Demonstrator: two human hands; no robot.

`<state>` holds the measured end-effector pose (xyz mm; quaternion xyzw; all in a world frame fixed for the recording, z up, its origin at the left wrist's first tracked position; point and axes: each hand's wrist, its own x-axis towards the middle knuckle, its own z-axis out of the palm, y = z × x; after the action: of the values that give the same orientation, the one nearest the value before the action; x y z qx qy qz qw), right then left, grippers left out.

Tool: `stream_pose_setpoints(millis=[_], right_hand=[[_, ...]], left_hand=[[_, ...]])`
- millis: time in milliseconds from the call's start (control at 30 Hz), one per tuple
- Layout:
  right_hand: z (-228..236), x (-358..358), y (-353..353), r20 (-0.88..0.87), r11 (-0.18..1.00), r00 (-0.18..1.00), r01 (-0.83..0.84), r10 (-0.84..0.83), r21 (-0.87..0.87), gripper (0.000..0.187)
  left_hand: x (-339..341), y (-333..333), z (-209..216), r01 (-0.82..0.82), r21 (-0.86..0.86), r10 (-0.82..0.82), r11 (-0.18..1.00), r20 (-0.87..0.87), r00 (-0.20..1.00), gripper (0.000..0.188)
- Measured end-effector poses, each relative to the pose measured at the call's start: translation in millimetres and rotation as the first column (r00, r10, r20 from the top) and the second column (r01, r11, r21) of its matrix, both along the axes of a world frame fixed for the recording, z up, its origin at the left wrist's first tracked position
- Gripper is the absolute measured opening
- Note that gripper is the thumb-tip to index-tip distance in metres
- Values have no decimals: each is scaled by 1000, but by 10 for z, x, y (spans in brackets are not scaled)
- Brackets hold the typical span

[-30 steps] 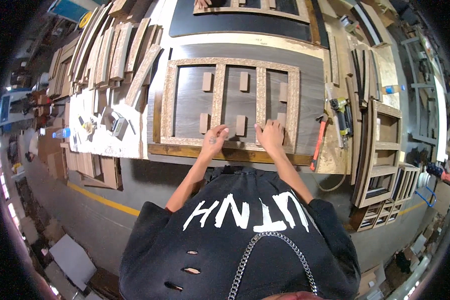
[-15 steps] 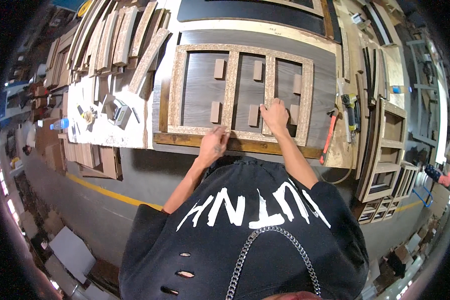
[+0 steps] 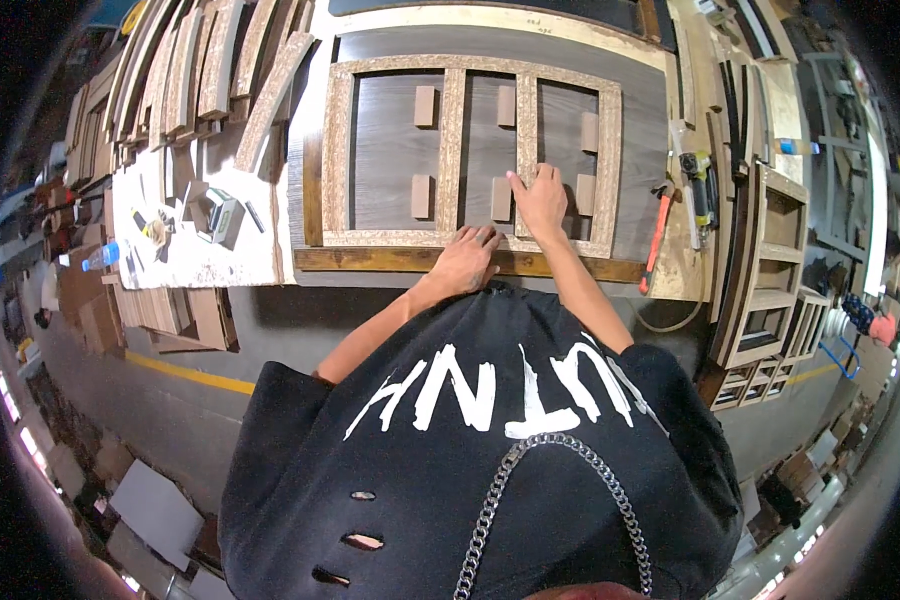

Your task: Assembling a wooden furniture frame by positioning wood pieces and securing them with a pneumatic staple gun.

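Note:
A speckled, wood-grain frame (image 3: 338, 150) with two upright dividers lies flat on a grey wood-grain board (image 3: 642, 170). Several small brown blocks (image 3: 425, 106) sit inside its openings. My right hand (image 3: 542, 205) is at the lower part of the right-hand divider (image 3: 526, 120), thumb to its left and fingers on and beside it, closed about it. That thumb is close to a lower middle block (image 3: 502, 199). Over the frame's near rail (image 3: 370, 238) rests my left hand (image 3: 466, 260), fingers stretched forward and slightly bent, holding nothing visible.
A dark brown wooden strip (image 3: 370, 260) runs along the board's near edge; another borders its left side. Right of the board lie an orange-handled hammer (image 3: 656, 240) and a yellow-and-black tool (image 3: 698, 190). Stacked wooden strips (image 3: 215, 75) fill the far left; assembled frames (image 3: 770, 250) stand right.
My left hand has shifted right along the near rail. My right thumb has spread out left of the divider. The view has tilted slightly, so the bench appears higher and further left.

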<state>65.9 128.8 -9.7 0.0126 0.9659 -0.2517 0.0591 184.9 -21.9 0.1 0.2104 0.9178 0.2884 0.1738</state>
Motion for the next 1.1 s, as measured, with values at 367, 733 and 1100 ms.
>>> stream_pose_setpoints(millis=[367,733,1100], right_hand=[[-150,103,-45,-140,998,990,8,-18,-68,51],[-245,125,-59,-219,988,974,30,-62,-149,48],[-281,131,-64,-202,996,979,-8,-9,-84,47]], left_hand=[[-88,-14,164,1,3,-1,1000,145,989,68],[-108,-29,145,-34,36,27,999,166,986,71],[-124,-44,120,-39,81,28,996,143,989,66]])
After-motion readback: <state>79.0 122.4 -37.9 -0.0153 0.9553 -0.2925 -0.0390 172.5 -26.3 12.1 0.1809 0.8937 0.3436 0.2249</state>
